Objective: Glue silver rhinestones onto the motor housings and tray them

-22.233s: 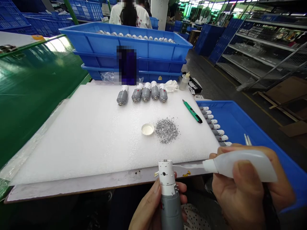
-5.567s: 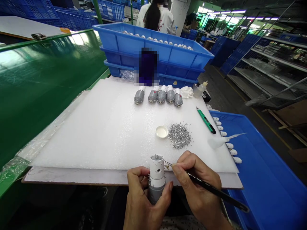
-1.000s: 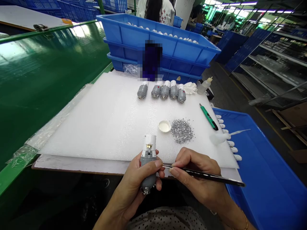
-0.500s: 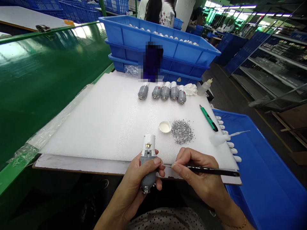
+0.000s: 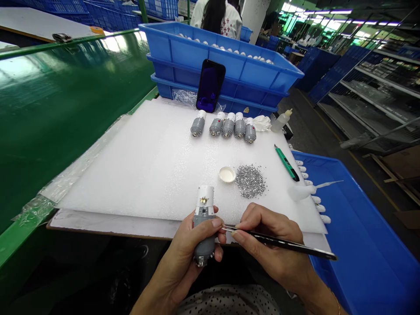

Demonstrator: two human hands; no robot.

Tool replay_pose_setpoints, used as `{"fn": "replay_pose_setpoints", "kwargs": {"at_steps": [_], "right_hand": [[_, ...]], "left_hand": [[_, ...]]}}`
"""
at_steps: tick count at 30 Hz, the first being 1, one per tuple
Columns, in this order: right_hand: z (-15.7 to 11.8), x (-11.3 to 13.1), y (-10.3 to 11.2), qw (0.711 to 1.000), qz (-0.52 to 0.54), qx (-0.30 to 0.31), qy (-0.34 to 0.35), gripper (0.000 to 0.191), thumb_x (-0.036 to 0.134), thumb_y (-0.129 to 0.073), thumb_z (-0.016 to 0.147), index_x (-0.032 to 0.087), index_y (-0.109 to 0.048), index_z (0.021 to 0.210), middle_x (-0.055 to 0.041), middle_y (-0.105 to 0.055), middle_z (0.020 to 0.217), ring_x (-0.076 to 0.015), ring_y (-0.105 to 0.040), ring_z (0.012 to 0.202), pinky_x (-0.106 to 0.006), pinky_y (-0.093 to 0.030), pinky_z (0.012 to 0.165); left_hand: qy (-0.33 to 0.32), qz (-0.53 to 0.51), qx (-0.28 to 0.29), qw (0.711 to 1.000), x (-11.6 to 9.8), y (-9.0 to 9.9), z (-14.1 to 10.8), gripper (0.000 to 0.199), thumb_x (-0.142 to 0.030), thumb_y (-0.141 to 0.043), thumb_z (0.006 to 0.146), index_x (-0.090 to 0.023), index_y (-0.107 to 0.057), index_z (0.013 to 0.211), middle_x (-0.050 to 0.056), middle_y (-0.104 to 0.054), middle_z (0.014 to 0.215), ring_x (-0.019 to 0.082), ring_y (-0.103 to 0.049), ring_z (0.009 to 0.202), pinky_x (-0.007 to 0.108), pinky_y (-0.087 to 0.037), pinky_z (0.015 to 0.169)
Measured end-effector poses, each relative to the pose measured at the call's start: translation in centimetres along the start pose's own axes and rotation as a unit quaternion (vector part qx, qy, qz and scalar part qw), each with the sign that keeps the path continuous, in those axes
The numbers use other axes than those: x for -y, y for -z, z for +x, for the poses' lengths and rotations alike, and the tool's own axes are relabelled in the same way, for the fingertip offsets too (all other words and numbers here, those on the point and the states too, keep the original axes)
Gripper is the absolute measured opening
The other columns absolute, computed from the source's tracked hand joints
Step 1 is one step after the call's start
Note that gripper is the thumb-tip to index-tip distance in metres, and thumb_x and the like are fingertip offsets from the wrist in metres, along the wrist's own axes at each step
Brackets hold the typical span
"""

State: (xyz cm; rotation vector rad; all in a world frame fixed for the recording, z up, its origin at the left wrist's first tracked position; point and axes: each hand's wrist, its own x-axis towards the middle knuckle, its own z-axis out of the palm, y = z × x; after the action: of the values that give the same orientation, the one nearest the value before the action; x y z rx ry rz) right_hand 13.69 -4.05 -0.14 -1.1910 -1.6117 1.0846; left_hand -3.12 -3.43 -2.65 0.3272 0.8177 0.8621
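My left hand [image 5: 187, 249] is wrapped around a grey-and-white capsule-shaped model [image 5: 205, 249], held upright-tilted with its white end away from me. A small gold detail shows on the white part. My right hand [image 5: 272, 240] pinches black tweezers [image 5: 295, 246], whose thin silvery tips reach to my left thumb and fingertip beside the model. Whether a tiny piece sits at the tips is too small to tell. Beyond my hands, a small white dish [image 5: 227, 174] with pale contents stands by a pile of tiny silver pieces [image 5: 251, 180].
Several similar models [image 5: 228, 127] line the back of the white foam sheet [image 5: 141, 162]. A phone [image 5: 210, 85] leans on stacked blue crates [image 5: 249, 72]. To the right are a green cutter [image 5: 286, 163], dropper bottles [image 5: 281, 120] and a blue bin [image 5: 357, 245]. A person [image 5: 218, 19] is behind.
The rear end of the tweezers has swung lower and towards me while the tips stay by my left thumb. My left hand keeps its hold on the model.
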Motion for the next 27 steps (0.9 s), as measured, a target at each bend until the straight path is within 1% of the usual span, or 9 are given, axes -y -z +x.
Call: {"fn": "replay_pose_setpoints", "kwargs": {"at_steps": [3,9,15,19,23,27], "right_hand": [[0.0,0.0,0.1,1.0,0.008,0.004,-0.006,0.013,0.019,-0.069,0.087,0.022,-0.064,0.076,0.0048,-0.061,0.069,-0.0077,-0.054,0.06,-0.02,-0.04,0.053],[-0.2,-0.3,0.3,0.999,0.028,0.019,-0.036,0.015,0.023,-0.068,0.088,0.022,-0.062,0.075,0.0042,-0.061,0.069,-0.0085,-0.051,0.059,-0.022,-0.038,0.053],[-0.1,-0.4,0.5,0.997,0.042,0.026,-0.053,0.017,0.026,-0.069,0.088,0.02,-0.06,0.074,0.0029,-0.06,0.068,-0.0097,-0.051,0.059,-0.024,-0.038,0.054],[-0.2,-0.4,0.3,0.997,0.041,0.03,-0.059,0.021,0.028,-0.066,0.089,0.019,-0.059,0.072,0.0023,-0.058,0.066,-0.0098,-0.049,0.057,-0.024,-0.037,0.052],[0.2,-0.3,0.8,0.998,0.022,0.008,-0.057,0.024,0.032,-0.066,0.089,0.019,-0.057,0.07,0.0021,-0.054,0.064,-0.0107,-0.046,0.058,-0.025,-0.034,0.051],[2.7,-0.6,2.0,0.996,-0.064,-0.032,-0.062,0.028,0.036,-0.067,0.087,0.019,-0.055,0.067,0.0036,-0.048,0.058,-0.0108,-0.04,0.055,-0.025,-0.031,0.049]], "left_hand": [[0.005,-0.005,0.007,1.0,0.1,0.1,0.0,0.03,-0.028,-0.072,0.081,-0.017,-0.056,0.102,-0.002,-0.064,0.062,0.007,-0.053,0.045,0.017,-0.042,0.046],[0.007,0.008,0.006,1.0,0.0,0.1,0.0,0.034,-0.029,-0.072,0.081,-0.016,-0.054,0.107,-0.002,-0.064,0.064,0.007,-0.054,0.046,0.016,-0.043,0.047],[0.006,0.032,-0.002,0.999,-0.1,0.0,-0.1,0.028,-0.027,-0.07,0.083,-0.016,-0.055,0.104,-0.002,-0.063,0.063,0.006,-0.052,0.046,0.016,-0.041,0.047],[0.004,0.036,-0.002,0.999,-0.1,-0.1,-0.1,0.03,-0.029,-0.071,0.082,-0.016,-0.055,0.103,-0.003,-0.063,0.063,0.006,-0.052,0.046,0.016,-0.041,0.047],[-0.005,0.029,-0.01,1.0,-0.2,0.0,-0.2,0.033,-0.032,-0.07,0.084,-0.016,-0.054,0.109,-0.002,-0.063,0.068,0.007,-0.052,0.047,0.018,-0.043,0.049],[-0.014,0.032,0.0,0.999,-0.2,0.2,-0.5,0.033,-0.039,-0.067,0.086,-0.017,-0.058,0.108,0.0,-0.065,0.077,0.008,-0.053,0.051,0.02,-0.042,0.049]]}}
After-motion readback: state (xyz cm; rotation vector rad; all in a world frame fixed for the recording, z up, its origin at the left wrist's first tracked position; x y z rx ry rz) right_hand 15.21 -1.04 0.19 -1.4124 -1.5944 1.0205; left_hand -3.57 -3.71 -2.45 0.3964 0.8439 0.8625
